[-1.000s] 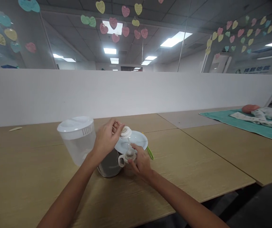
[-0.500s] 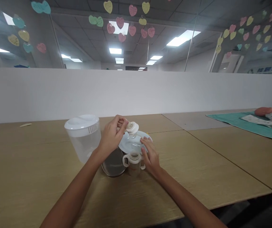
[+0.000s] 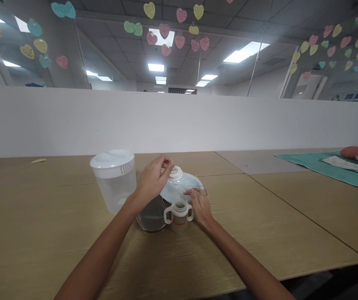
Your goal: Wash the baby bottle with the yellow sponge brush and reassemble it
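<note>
My left hand (image 3: 154, 177) is closed in a pinch at the nipple end of a white bottle top (image 3: 175, 173), over the far left side of a pale blue plate (image 3: 179, 187). My right hand (image 3: 199, 202) is at the plate's near right edge, fingers curled; whether it holds anything is not clear. Just left of it stands a clear bottle (image 3: 179, 216) with two white handles and an open mouth. A dark round metal tray or lid (image 3: 152, 214) lies left of the bottle, partly beneath the plate.
A tall translucent container with a white lid (image 3: 113, 179) stands left of my left hand. At the far right is a teal cloth (image 3: 322, 166) with a patterned cloth and an orange-red object. A small flat beige piece (image 3: 38, 160) lies far left.
The white bottle top is lower, closer to the plate, with my left hand still at it. My right fingers have curled in. The whole view has shifted slightly.
</note>
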### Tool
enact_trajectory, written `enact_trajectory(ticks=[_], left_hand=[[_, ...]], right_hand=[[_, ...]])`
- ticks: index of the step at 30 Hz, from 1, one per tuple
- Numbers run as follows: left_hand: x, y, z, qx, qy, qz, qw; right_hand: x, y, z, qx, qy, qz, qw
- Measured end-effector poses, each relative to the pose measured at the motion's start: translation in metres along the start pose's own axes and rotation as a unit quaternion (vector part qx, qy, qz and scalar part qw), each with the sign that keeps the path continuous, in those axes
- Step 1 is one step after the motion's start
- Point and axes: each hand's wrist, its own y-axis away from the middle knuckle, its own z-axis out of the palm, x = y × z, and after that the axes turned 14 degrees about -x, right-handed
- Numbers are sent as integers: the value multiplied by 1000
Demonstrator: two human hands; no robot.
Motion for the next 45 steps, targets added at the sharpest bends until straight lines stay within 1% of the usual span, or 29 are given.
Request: enact_trajectory(ticks=[3, 4, 7, 9, 13, 15, 17, 19, 20, 23, 25, 27, 28, 30, 32, 33, 34, 36, 37, 38, 39, 40, 41, 42, 43, 44, 45], left_hand=[[2, 1, 10, -28, -7, -6, 1000], [4, 2, 15, -41, -19, -8, 999], [13, 5, 31, -89, -70, 7, 994], [19, 7, 41, -116, -95, 32, 988], [22, 9, 53, -148, -134, 92, 976], [21, 9, 58, -164, -178, 133, 961], [20, 10, 61, -183, -242, 161, 939], [20, 10, 65, -190, -292, 156, 924], [20, 10, 66, -188, -304, 145, 923], [21, 10, 70, -176, -307, 120, 928], [20, 11, 73, -175, -297, 124, 930], [19, 13, 74, -170, -257, 135, 942], [20, 14, 74, -162, -220, 139, 952], [23, 16, 74, -141, -117, 127, 975], [29, 17, 74, -129, 22, 98, 987], [32, 17, 73, -131, 103, 80, 983], [35, 17, 73, -130, 188, 58, 972], [40, 13, 70, -107, 344, 0, 933], [41, 11, 67, -83, 406, -30, 909], [42, 8, 63, -47, 452, -52, 889], [42, 5, 59, -8, 480, -57, 876], [41, 2, 54, 26, 485, -42, 873], [38, 0, 49, 46, 464, -13, 884], [34, -2, 44, 56, 414, 21, 908], [28, -4, 41, 51, 333, 49, 940], [20, -6, 39, 31, 227, 65, 971], [11, -7, 39, 1, 106, 67, 992]], right_hand=[[-2, 0, -5, 44, -4, -39, 998], [-4, 0, -6, 49, -8, -59, 997], [-6, 1, -9, 39, -18, -107, 993], [-6, 1, -8, 45, -24, -106, 993], [-4, 2, -5, 97, -56, -72, 991], [-5, 3, -4, 104, -53, -91, 989], [-8, 3, -5, 92, -28, -129, 987], [-11, 3, -7, 76, -4, -166, 983], [-12, 4, -8, 71, 4, -180, 981], [-14, 4, -12, 67, 19, -205, 976], [-16, 4, -14, 66, 24, -207, 976], [-19, 6, -15, 67, 21, -202, 977], [-20, 7, -16, 69, 17, -199, 977], [-24, 9, -16, 77, 5, -199, 977], [-27, 12, -14, 85, -11, -200, 976], [-26, 13, -13, 91, -21, -198, 976], [-25, 14, -12, 103, -29, -198, 974], [-20, 15, -11, 135, -31, -213, 967], [-17, 14, -10, 151, -26, -226, 962], [-13, 14, -11, 162, -20, -233, 959], [-10, 12, -11, 168, -19, -224, 960], [-6, 10, -13, 176, -28, -195, 965], [-4, 8, -14, 184, -43, -150, 970], [-1, 5, -15, 193, -60, -98, 974], [1, 2, -16, 201, -74, -48, 976], [3, -1, -17, 201, -81, -7, 976], [6, -4, -17, 190, -79, 25, 978]])
